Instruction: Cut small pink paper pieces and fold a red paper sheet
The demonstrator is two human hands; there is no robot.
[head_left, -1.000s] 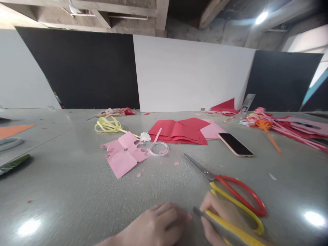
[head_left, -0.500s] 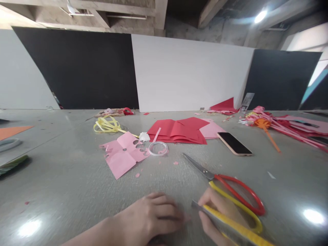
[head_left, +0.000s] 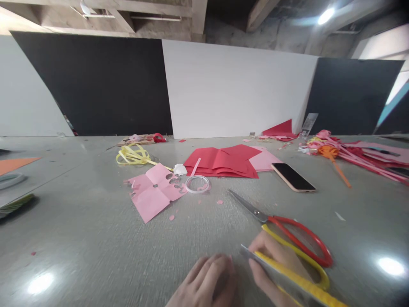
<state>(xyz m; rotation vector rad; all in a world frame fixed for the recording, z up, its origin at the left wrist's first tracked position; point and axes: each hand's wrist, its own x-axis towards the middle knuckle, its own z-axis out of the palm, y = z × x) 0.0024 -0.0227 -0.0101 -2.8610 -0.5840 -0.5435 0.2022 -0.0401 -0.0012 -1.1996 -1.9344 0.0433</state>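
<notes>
My right hand (head_left: 276,264), at the lower right, is closed around a yellow utility knife (head_left: 287,275), its blade tip pointing left. Just left of it, my left hand (head_left: 209,281) rests low on the table, blurred, with fingers curled; whatever may be under or between them is hidden. Beyond the right hand lie large scissors (head_left: 258,213) with one red and one yellow handle loop. A pink sheet with cut holes (head_left: 151,194) lies farther left, beside a white tape roll (head_left: 197,184). Behind the roll are red folded papers (head_left: 220,162).
A phone (head_left: 294,177) lies right of the papers. Yellow ribbon (head_left: 134,154) is at the back left. Pink strips and an orange paper flower (head_left: 328,152) lie at the right. Orange paper (head_left: 17,164) and another roll (head_left: 11,180) sit far left. Upright boards (head_left: 239,89) stand behind.
My left hand has drawn down toward the near edge and turned, its fingers now more curled. The right hand with the knife has hardly moved.
</notes>
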